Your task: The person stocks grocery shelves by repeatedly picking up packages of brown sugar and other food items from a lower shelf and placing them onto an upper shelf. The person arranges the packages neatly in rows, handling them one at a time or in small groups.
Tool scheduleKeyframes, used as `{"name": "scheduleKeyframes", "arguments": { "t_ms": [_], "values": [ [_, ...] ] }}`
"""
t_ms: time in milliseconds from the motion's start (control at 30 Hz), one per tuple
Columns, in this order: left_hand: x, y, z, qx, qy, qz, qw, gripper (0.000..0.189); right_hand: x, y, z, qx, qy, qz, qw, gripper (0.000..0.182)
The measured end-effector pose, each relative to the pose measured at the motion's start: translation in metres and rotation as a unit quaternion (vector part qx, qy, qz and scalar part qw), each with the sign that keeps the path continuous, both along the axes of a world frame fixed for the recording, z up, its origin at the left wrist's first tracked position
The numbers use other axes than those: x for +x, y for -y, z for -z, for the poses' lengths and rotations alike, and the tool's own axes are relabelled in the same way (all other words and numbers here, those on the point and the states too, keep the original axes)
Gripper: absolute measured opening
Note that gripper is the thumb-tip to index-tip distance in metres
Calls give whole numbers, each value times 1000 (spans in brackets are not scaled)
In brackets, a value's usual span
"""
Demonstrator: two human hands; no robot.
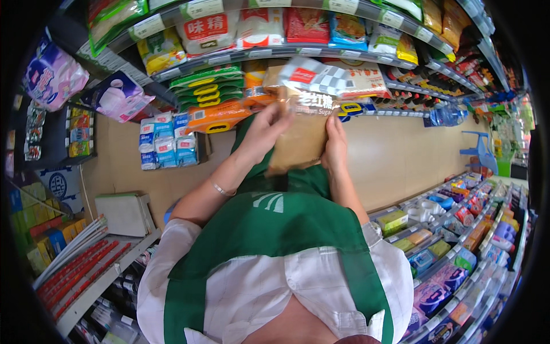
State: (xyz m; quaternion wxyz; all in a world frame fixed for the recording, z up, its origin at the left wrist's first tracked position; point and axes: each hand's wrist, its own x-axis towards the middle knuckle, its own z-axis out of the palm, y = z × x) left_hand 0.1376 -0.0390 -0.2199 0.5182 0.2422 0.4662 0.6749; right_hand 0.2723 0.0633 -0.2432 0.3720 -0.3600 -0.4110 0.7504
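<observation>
Between my two hands is a bag of brown sugar [300, 137], brown below with a grey-and-white checked top, slightly blurred and tilted. My left hand [268, 131] grips its left edge, thumb across the front. On the right edge, the fingers of my right hand [335, 142] hold the bag. Just beyond it, a similar brown bag [273, 77] sits on the lower shelf, partly hidden. Orange bags [221, 116] and stacked green bags [208, 86] with yellow handles lie to the left of it. A white bag with red print [359, 77] lies to the right.
Shelves of seasoning bags [210, 32] curve overhead. A box of blue-and-white packets [165, 146] stands on the floor at left, near hanging purple-pink packages [114, 96]. Bottles [408, 99] line the right shelf. A blue plastic stool [479, 148] stands far right, with shelves of household goods [451, 223] below.
</observation>
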Motion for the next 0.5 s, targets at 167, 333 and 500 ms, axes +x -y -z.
{"name": "scheduleKeyframes", "arguments": {
  "t_ms": [167, 333, 500],
  "values": [
    [29, -3, -30, 164, -129, 310, 927, 55, 17, 0, -7, -278, -329, -248, 868, 37],
    [32, -9, -27, 138, -179, 315, 922, 44, 16, -3, 13, -317, -416, -322, 789, 40],
    [32, -7, -20, 133, -158, 366, 907, 41, 25, -6, 20, -328, -431, -346, 766, 44]
  ]
}}
